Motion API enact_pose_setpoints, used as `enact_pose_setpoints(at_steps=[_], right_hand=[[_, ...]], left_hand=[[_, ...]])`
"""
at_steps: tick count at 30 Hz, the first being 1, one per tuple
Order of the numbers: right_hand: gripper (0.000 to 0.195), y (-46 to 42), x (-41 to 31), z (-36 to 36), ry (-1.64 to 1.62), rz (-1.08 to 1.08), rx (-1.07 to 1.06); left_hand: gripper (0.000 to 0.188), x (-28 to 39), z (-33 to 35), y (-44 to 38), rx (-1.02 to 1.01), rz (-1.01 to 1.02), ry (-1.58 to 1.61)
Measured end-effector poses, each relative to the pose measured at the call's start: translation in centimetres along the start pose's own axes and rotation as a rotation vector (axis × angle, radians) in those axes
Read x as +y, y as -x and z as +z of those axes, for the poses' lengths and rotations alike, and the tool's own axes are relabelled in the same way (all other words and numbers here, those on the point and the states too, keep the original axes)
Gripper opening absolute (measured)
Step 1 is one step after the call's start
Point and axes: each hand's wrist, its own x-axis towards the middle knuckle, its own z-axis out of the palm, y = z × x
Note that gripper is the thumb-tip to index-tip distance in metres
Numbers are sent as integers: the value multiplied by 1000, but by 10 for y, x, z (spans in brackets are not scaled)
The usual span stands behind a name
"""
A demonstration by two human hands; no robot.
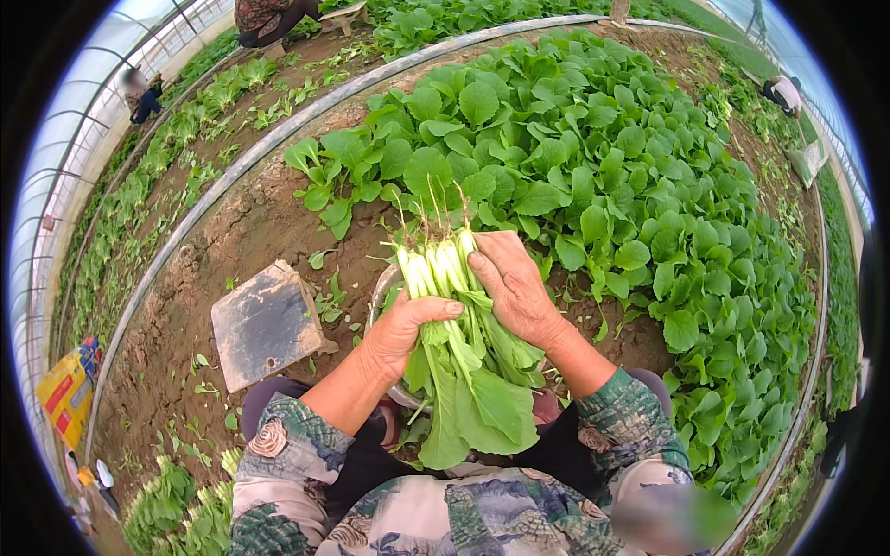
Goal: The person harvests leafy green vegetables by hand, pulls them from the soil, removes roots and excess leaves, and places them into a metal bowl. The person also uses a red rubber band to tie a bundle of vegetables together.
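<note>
A bunch of leafy greens [452, 347] is held between my two hands, its thin brown roots pointing away from me and its broad leaves hanging toward my lap. My left hand [410, 323] wraps the left side of the pale stems, with the thumb laid across them. On the right, my right hand [511, 285] presses against the stems just below the roots. Beneath the bunch is a round container [381, 295], mostly hidden by my hands and the leaves.
Dense growing greens [598, 160] fill the bed ahead and to the right. A low wooden stool [268, 326] rests on the soil at left. Pulled bunches [167, 500] lie at lower left, near a yellow bag [69, 393]. A pale hose or pipe [229, 181] curves past the bed. Other people work farther off.
</note>
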Motion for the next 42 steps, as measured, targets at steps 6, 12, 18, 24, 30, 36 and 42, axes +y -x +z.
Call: enact_pose_setpoints(at_steps=[6,12,18,24,30,36,42], right_hand=[[33,-13,-16,35,201,-166,21],[47,1,-29,83,-277,342,-85],[41,-15,-31,87,-420,459,-118],[30,-3,-23,89,-355,575,-302],[26,31,3,98,-179,566,-533],[25,40,11,92,-84,588,-590],[25,42,19,92,-40,673,-646]], left_hand=[[46,5,3,27,119,115,38],[40,9,-15,44,207,302,-44],[31,55,-34,76,485,476,-220],[42,173,-107,155,998,892,-1256],[33,120,-228,127,1002,112,-2302],[73,58,-315,60,792,-7,-2394],[130,49,-320,57,668,-86,-2137]])
